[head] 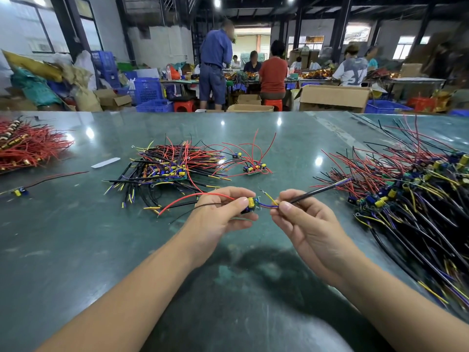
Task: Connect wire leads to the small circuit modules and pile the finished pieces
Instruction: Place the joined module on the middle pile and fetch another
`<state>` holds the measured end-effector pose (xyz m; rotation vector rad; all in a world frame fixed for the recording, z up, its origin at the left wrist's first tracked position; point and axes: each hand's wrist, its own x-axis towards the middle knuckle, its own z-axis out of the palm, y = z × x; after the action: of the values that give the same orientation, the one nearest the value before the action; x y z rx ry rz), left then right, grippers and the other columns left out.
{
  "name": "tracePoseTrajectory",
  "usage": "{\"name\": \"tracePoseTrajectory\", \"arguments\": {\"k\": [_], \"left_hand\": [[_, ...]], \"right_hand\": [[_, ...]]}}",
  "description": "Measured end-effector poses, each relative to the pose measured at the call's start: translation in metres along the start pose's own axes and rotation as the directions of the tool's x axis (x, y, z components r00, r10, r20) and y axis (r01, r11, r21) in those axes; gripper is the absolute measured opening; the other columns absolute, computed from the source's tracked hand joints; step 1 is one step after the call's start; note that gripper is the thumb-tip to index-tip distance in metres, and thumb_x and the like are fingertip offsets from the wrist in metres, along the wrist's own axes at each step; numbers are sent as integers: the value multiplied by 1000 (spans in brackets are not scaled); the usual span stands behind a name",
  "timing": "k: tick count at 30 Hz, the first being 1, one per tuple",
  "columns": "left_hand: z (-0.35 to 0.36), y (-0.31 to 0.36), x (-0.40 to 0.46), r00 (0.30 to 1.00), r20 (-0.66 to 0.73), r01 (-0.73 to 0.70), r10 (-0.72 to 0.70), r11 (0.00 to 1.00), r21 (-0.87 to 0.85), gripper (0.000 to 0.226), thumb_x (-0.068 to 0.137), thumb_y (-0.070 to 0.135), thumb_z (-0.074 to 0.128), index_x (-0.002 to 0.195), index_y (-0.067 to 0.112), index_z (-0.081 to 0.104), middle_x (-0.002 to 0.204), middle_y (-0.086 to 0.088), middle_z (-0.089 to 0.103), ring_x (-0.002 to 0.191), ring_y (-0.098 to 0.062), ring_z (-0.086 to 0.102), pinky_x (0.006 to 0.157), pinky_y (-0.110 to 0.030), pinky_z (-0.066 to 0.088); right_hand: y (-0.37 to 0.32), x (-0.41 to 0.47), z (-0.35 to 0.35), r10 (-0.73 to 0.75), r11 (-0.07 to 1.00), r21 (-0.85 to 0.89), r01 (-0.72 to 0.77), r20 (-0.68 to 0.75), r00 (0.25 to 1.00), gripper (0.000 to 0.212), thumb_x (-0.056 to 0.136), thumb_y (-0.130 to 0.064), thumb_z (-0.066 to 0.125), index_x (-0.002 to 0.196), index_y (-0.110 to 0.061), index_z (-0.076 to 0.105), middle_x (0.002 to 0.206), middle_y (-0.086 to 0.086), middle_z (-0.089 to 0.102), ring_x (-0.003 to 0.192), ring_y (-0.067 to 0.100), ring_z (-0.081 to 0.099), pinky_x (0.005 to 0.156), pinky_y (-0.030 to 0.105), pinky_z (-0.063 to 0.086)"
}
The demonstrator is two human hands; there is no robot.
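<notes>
Lead met module, mid-frame, just above the green table (76,250).

I had my left hand (223,212) pinching the small circuit module (251,205), my right hand (302,219) clamped on the black-sleeved lead (317,193) — its long axis ran up toward the right, its stripped blue and yellow ends pointing left at the module, just beside it. The finished pile (172,163) lay above, nearer my left.

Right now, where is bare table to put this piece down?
Bare table lies near-left, between the lone module and the centre pile, and just before both forearms. The right pile crowds the right side; the red wire pile fills the far left.
</notes>
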<state>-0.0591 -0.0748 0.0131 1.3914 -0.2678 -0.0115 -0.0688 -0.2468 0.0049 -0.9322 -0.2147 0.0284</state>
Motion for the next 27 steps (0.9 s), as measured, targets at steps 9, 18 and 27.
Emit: {"name": "tracePoseTrajectory", "arguments": {"k": [9,18,27], "left_hand": [[2,-3,2,993,-116,-22,31,997,76,17,89,0,58,85,11,70,67,-1,68,64,-12,67,60,-18,54],[2,-1,1,987,-90,136,-134,991,11,15,90,2,58,81,7,70,64,-1,67,57,-11,66,54,-17,53],[2,-2,1,982,-101,160,-158,987,12,13,90,5,59,84,8,70,67,-1,68,60,-11,66,57,-17,53]], "right_hand": [[-1,3,-9,-34,986,-162,32,-9,999,18,73,-1,66,86,-13,67,84,5,70,77,11,65,73,18,53],[1,0,-10,-293,623,-662,416,295,909,25,81,15,61,81,-10,65,94,-2,70,93,8,66,84,15,47],[4,-2,-7,-322,361,-838,410,301,898,12,82,-8,70,90,-17,71,93,-8,69,90,1,64,85,15,48]]}}
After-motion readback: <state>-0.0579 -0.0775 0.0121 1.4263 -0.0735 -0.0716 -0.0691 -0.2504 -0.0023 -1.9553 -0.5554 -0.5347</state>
